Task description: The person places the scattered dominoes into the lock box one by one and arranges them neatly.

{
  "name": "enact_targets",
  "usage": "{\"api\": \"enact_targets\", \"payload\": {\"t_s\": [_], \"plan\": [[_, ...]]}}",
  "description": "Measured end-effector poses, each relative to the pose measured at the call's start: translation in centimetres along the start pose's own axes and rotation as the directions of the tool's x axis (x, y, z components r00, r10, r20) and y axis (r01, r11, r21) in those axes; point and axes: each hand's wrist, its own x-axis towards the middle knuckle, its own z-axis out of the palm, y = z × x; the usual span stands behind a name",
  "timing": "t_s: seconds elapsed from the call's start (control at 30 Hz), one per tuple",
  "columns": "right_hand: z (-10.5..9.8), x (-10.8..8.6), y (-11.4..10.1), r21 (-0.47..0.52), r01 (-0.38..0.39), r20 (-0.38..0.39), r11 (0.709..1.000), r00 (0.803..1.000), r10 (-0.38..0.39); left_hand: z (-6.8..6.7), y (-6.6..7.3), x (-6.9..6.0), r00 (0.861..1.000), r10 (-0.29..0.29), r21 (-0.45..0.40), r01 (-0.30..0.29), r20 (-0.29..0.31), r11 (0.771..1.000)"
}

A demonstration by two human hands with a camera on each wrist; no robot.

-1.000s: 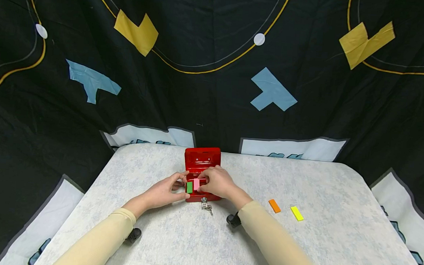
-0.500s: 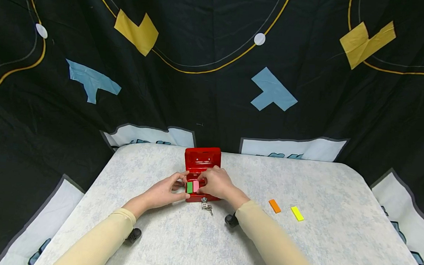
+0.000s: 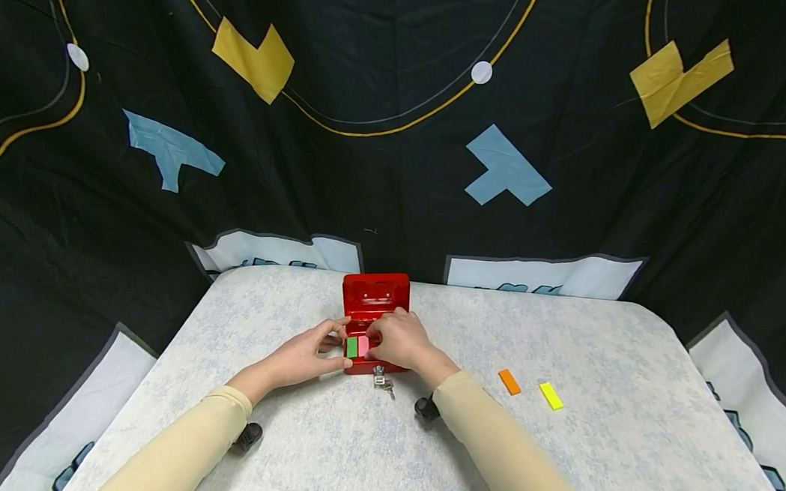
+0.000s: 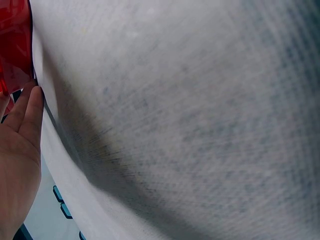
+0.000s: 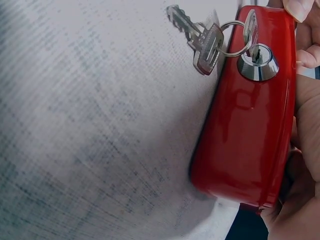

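A small red metal box (image 3: 376, 292) stands with its lid raised. Inside at its left lie a green block (image 3: 351, 347) and a pink block (image 3: 363, 346), side by side. The right hand (image 3: 402, 340) reaches into the box and pinches the pink block between thumb and finger. The left hand (image 3: 305, 354) grips the box's left side, thumb at the front corner and fingers toward the back. In the right wrist view, keys (image 5: 207, 47) hang on a ring from the lock (image 5: 258, 65) in the box's red front (image 5: 240, 135).
An orange block (image 3: 509, 382) and a yellow block (image 3: 550, 395) lie on the table (image 3: 596, 461) to the right of the box. A black curtain (image 3: 382, 200) with coloured tape shapes hangs behind the table.
The pink block has come down slightly and now lies level beside the green one. The right hand and forearm have shifted a little to the left; the left hand has stayed put.
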Motion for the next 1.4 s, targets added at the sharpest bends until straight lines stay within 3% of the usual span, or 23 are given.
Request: {"api": "enact_targets", "payload": {"t_s": [1.4], "plan": [[0.08, 0.07, -0.1, 0.008, -0.006, 0.003, 1.0, 1.0, 0.006, -0.03, 0.08, 0.0, 1.0, 0.017, -0.015, -0.017, 0.01, 1.0]]}}
